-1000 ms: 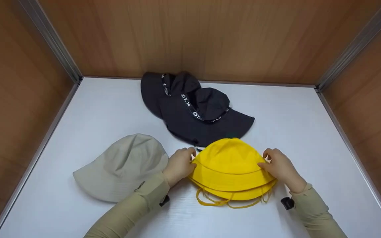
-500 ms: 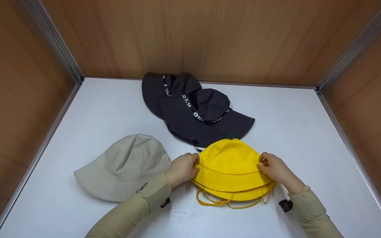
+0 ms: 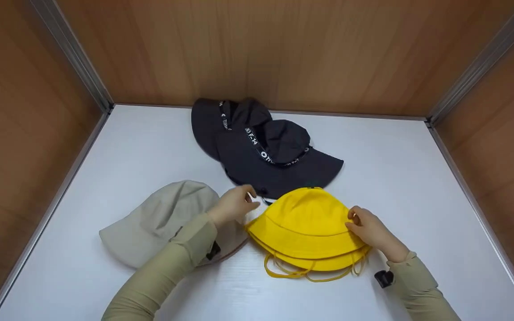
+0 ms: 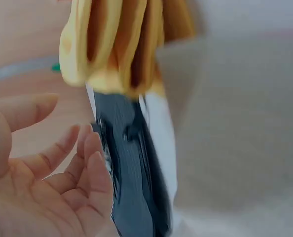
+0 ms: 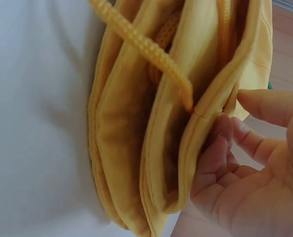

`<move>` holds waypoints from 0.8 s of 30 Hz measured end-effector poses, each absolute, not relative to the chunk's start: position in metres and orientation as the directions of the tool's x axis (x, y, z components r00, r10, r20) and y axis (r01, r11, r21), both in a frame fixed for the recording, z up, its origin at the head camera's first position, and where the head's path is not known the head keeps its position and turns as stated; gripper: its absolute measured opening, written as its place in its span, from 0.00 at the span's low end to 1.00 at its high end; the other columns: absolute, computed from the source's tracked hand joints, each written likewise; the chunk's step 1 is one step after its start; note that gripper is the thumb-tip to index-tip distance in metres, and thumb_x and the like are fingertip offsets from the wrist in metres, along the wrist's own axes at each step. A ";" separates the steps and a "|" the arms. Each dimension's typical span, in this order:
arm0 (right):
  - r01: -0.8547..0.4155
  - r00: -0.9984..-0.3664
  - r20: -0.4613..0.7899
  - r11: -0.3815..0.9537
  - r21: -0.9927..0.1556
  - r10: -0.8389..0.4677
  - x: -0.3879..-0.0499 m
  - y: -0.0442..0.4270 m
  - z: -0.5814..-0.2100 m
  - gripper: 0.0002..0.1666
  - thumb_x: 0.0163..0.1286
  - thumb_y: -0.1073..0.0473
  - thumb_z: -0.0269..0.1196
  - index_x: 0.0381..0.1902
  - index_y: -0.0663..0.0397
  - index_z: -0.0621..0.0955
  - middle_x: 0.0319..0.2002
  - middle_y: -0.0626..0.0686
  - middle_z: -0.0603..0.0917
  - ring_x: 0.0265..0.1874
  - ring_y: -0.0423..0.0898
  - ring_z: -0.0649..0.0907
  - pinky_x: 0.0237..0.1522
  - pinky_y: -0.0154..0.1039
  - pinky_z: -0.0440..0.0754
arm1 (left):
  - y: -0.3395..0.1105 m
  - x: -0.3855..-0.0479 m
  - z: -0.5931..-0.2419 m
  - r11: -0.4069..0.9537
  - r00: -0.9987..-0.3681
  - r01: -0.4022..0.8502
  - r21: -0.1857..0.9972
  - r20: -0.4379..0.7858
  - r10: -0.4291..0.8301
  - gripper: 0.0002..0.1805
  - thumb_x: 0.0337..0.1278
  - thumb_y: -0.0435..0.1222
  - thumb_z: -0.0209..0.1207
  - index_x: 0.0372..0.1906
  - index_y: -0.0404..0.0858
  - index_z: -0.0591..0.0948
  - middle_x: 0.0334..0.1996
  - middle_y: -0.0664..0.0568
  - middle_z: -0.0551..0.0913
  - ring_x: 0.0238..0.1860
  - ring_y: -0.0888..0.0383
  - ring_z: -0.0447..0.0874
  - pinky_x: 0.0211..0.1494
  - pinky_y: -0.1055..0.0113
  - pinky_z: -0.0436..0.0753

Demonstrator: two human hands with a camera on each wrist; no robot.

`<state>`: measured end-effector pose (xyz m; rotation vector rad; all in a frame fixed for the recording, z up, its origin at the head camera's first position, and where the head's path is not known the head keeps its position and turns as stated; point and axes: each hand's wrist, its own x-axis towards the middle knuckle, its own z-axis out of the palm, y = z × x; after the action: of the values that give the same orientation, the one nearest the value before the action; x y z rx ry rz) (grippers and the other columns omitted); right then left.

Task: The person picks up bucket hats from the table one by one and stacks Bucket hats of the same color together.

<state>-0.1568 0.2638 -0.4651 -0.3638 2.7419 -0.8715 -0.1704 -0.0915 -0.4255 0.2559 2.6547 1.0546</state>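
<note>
Two yellow bucket hats (image 3: 310, 227), one brim over the other, lie at the front centre with thin yellow cords (image 3: 288, 273) spilling from under them. At their right side my right hand (image 3: 373, 229) pinches the upper hat's edge; the right wrist view shows the fingertips (image 5: 220, 129) against the folded yellow cloth (image 5: 166, 113). My left hand (image 3: 234, 204) is raised between the yellow hats and a beige bucket hat (image 3: 167, 223), holding nothing, its fingers loosely bent. The left forearm covers part of the beige hat.
Behind the yellow hats, two dark bucket hats (image 3: 279, 174) overlap, with white-lettered bands (image 3: 257, 142); the rear one reaches nearly to the back wall. Wooden panels (image 3: 257, 53) enclose the white table (image 3: 417, 178) at the back and both sides.
My left hand has let go of the yellow hats' left edge and moved up and to the left. My right hand keeps its grip, and the hats lie almost where they were.
</note>
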 end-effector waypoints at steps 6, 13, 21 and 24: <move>-0.140 -0.945 -0.161 0.794 -0.591 -0.286 -0.158 0.264 -0.465 0.08 0.68 0.64 0.57 0.39 0.62 0.70 0.28 0.54 0.68 0.28 0.47 0.68 0.31 0.40 0.65 | -0.115 -0.202 -0.414 0.643 -0.967 -0.078 0.762 -0.215 0.137 0.16 0.61 0.38 0.57 0.48 0.31 0.75 0.35 0.46 0.78 0.33 0.57 0.71 0.38 0.67 0.73; -0.126 -0.944 -0.172 0.791 -0.598 -0.281 -0.158 0.263 -0.466 0.08 0.68 0.63 0.57 0.39 0.61 0.70 0.29 0.54 0.68 0.30 0.48 0.68 0.33 0.40 0.65 | -0.129 -0.234 -0.412 0.682 -0.961 -0.136 0.718 -0.262 0.084 0.28 0.66 0.41 0.51 0.63 0.27 0.64 0.59 0.34 0.71 0.59 0.44 0.70 0.64 0.54 0.69; -0.127 -0.942 -0.177 0.793 -0.596 -0.285 -0.160 0.262 -0.468 0.06 0.68 0.65 0.57 0.38 0.60 0.70 0.28 0.54 0.67 0.30 0.48 0.68 0.32 0.40 0.65 | -0.133 -0.255 -0.423 0.474 -0.901 -0.383 0.793 -0.433 -0.003 0.41 0.69 0.43 0.46 0.72 0.25 0.38 0.74 0.35 0.41 0.75 0.43 0.39 0.76 0.55 0.46; -0.126 -0.941 -0.180 0.792 -0.597 -0.286 -0.160 0.262 -0.468 0.06 0.68 0.65 0.57 0.38 0.60 0.70 0.29 0.54 0.67 0.30 0.48 0.68 0.33 0.40 0.65 | -0.135 -0.259 -0.429 0.355 -0.879 -0.453 0.818 -0.476 -0.026 0.44 0.69 0.43 0.45 0.72 0.28 0.32 0.75 0.38 0.34 0.75 0.45 0.37 0.76 0.56 0.46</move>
<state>-0.1602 0.2620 -0.4677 -0.3190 2.7212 -0.8798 -0.2589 -0.1352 -0.4292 -0.4195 2.2411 1.5356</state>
